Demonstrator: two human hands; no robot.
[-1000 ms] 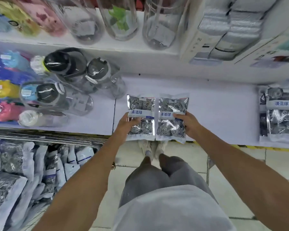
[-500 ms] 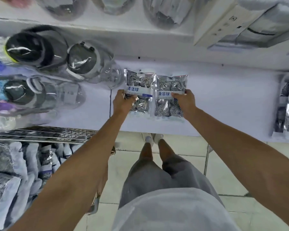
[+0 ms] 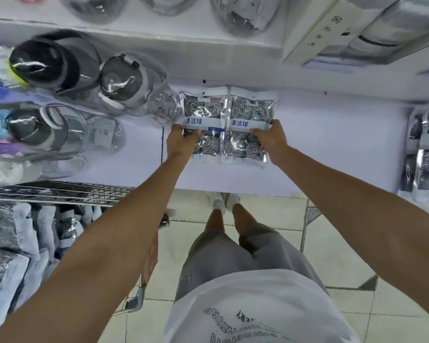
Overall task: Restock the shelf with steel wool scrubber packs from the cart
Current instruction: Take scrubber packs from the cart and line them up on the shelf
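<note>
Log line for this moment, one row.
left hand grips left scrubber pack | right hand grips right scrubber pack | packs side by side, on shelf | cart stocked

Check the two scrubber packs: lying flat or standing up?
Flat: both scrubber packs lie face-up, side by side on the shelf.

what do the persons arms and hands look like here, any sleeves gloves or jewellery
Both arms are bare from as far up as the view shows down to the hands; no sleeve reaches the forearms. The left hand and right hand wear no gloves, and no watch, band or ring shows on the visible wrists or fingers. The torso below wears a white printed T-shirt and grey shorts.
</note>
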